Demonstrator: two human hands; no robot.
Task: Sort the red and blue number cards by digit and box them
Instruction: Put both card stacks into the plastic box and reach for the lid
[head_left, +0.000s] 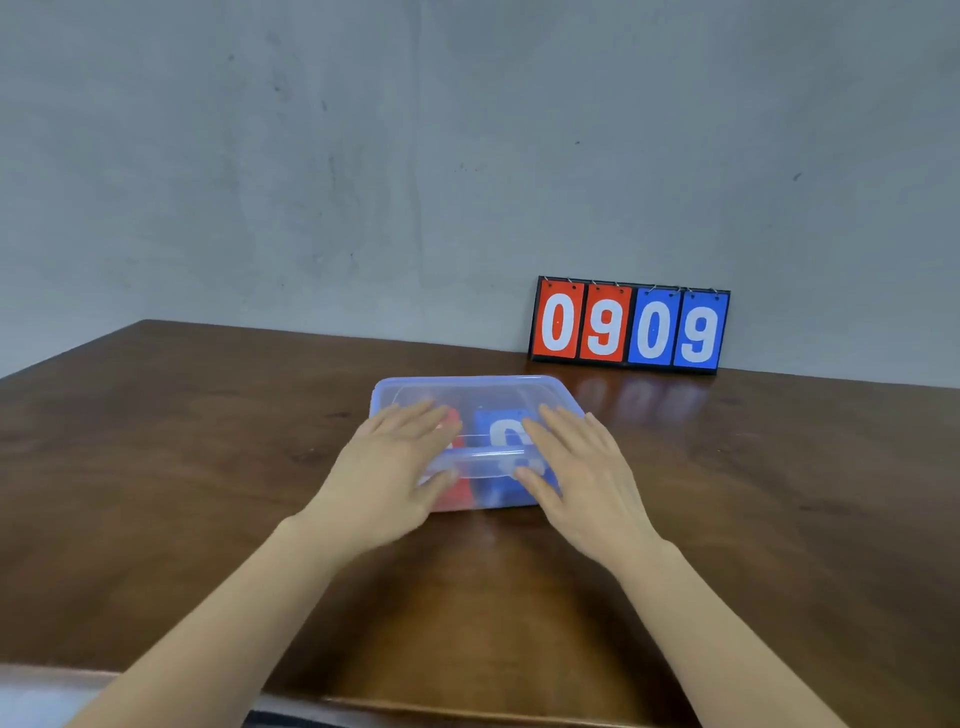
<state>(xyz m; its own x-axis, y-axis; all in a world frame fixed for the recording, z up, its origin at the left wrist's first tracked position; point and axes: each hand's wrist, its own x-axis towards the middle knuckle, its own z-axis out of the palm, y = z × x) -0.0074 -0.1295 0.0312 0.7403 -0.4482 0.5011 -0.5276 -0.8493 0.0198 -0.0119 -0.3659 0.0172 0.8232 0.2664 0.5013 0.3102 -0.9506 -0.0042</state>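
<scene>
Eight fingers (415, 422) flat atop the box lid (480, 388)

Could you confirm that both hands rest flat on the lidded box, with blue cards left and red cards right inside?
Not quite: the head view shows red cards left and blue cards right inside the box; the left hand and right hand do rest flat on it.

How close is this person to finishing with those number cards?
Nearly done, it seems. A red card and a blue card lie inside the clear box. The left hand and right hand press flat on its lid. Probably only sealing it remains; the scoreboard by the wall shows 0909.
</scene>
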